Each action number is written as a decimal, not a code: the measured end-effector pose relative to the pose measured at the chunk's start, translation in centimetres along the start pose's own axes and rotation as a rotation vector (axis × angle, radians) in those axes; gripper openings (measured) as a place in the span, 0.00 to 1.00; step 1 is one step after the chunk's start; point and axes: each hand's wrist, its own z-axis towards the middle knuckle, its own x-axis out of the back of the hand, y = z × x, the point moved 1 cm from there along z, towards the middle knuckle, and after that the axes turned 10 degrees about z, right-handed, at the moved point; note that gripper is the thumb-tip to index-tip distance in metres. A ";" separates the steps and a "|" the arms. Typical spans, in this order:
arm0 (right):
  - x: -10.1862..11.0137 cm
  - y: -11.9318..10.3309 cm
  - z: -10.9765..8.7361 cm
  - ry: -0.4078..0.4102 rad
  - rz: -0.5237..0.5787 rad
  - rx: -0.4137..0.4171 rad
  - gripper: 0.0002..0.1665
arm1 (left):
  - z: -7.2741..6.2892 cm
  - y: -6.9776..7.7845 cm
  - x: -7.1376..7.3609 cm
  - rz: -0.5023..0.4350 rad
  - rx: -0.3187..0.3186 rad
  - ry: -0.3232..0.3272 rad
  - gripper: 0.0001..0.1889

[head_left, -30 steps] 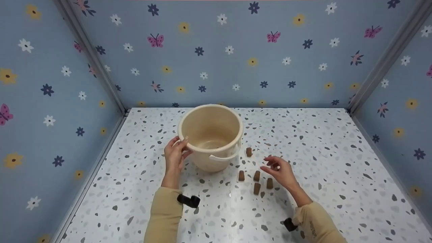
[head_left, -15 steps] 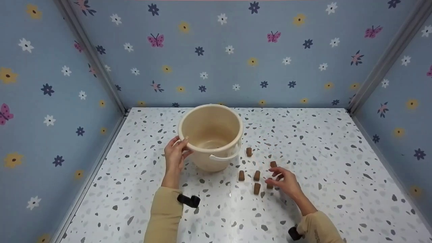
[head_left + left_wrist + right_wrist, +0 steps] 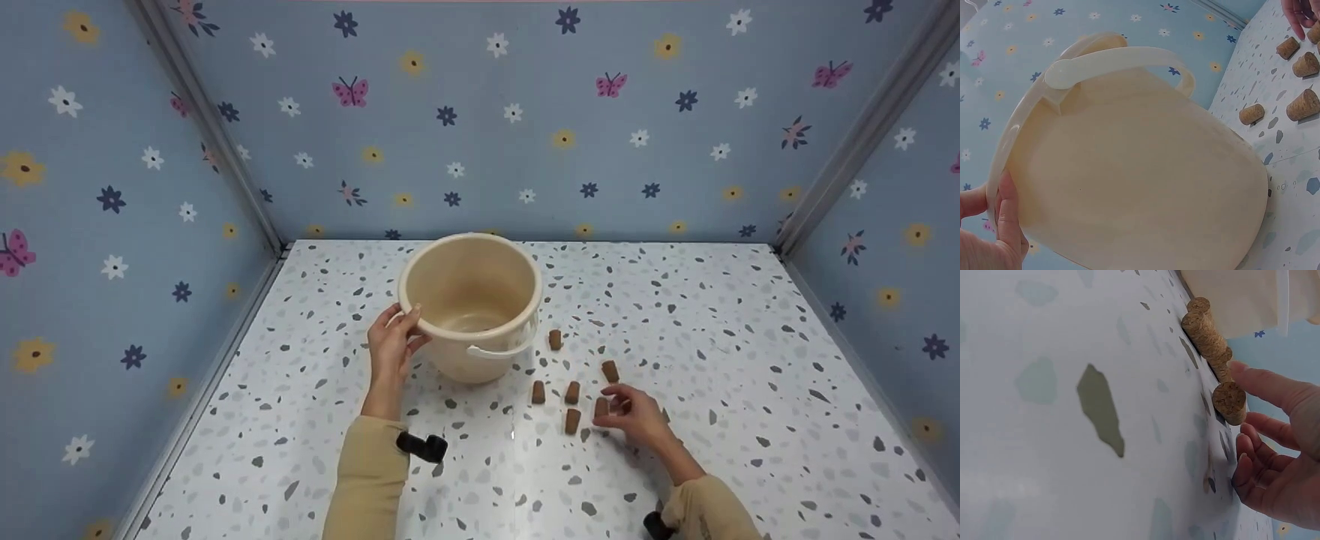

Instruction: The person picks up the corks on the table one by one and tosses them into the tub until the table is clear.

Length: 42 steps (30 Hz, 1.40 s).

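Note:
A cream plastic bucket (image 3: 469, 360) with a white handle (image 3: 1112, 59) stands upright on the table. My left hand (image 3: 390, 341) grips its rim at the left, thumb over the edge and fingers outside. At the right, my right hand (image 3: 637, 416) is low over the table with thumb and index finger on either side of a cork stopper (image 3: 1230, 403). Whether both fingertips touch that cork is hard to tell. More corks lie close by: one (image 3: 610, 371) just beyond the hand, another (image 3: 555, 340) beside the bucket, and several between, including one (image 3: 572, 421).
The white speckled tabletop (image 3: 697, 315) extends around the bucket and corks. Blue flowered panels (image 3: 480, 150) enclose it at the back and both sides, with grey posts (image 3: 847, 135) in the corners. A black wrist camera (image 3: 424, 448) sits on the left sleeve.
My right hand has drawn back toward me and lowered around the nearest right cork. A cork now lies beyond it, uncovered as the hand moved away. The left hand and bucket stay put.

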 end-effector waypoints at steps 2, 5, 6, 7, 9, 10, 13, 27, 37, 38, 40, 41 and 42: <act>0.0 0.1 0.0 0.004 -0.012 -0.016 0.29 | 0.0 0.0 0.0 0.000 0.003 0.000 0.21; 0.0 0.2 0.0 0.005 -0.031 -0.025 0.27 | 0.0 0.0 0.0 -0.001 0.002 0.000 0.20; 0.1 0.3 0.0 0.007 -0.036 -0.030 0.27 | -0.1 0.0 0.0 -0.003 0.002 -0.001 0.20; 0.1 0.3 0.0 0.008 -0.041 -0.035 0.26 | -0.1 0.0 0.0 -0.002 0.001 -0.001 0.20; 0.1 0.4 0.0 0.009 -0.051 -0.047 0.24 | 0.0 0.0 0.0 -0.002 0.003 0.000 0.19; 0.1 0.4 0.0 0.009 -0.060 -0.051 0.23 | -0.1 0.0 0.0 0.000 0.004 0.000 0.19; 0.1 0.5 0.2 0.012 -0.066 -0.075 0.22 | 0.0 0.0 0.0 0.001 0.013 0.002 0.19; 0.3 0.3 0.3 -0.016 -0.065 -0.027 0.20 | 0.0 -0.1 0.2 -0.010 -0.024 -0.018 0.20; 0.6 -0.9 0.4 -0.053 -0.039 0.046 0.20 | -0.1 0.1 0.0 0.006 -0.014 -0.008 0.20; 0.7 -1.1 0.4 -0.059 -0.035 0.058 0.20 | -0.1 0.1 0.0 0.008 -0.014 -0.008 0.20; 0.7 -1.4 0.4 -0.076 -0.017 0.080 0.21 | -0.1 0.1 0.1 0.007 -0.014 -0.010 0.21; 0.8 -1.7 0.4 -0.084 -0.011 0.096 0.21 | -0.1 0.1 0.1 0.010 -0.014 -0.012 0.21; 0.8 -1.9 0.4 -0.090 -0.009 0.114 0.21 | -0.1 0.1 0.1 0.011 -0.013 -0.013 0.21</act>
